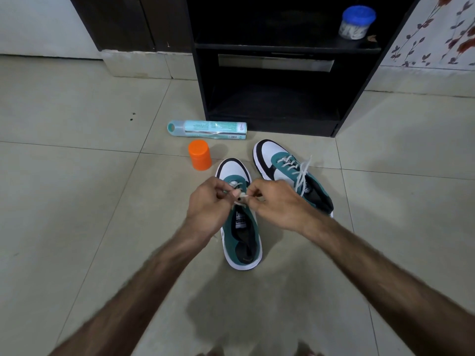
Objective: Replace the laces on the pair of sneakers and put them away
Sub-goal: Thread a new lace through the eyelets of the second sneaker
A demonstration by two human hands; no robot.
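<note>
Two teal, white and black sneakers stand on the tiled floor. The near sneaker (240, 232) points away from me, and its white lace (241, 195) runs across the upper eyelets. My left hand (208, 201) pinches the lace on the left side above the tongue. Just to the right, my right hand (276, 201) pinches the same lace; both sets of fingers are curled together over the shoe. The far sneaker (290, 173) sits to the right, fully laced, with its white lace (303, 170) tied in a loose bow.
An orange-capped jar (200, 155) stands just left of the near sneaker's toe. A teal spray can (207, 129) lies on its side behind it. A black open shelf unit (277, 73) stands beyond the shoes, with a blue-lidded jar (356, 21) on its upper shelf.
</note>
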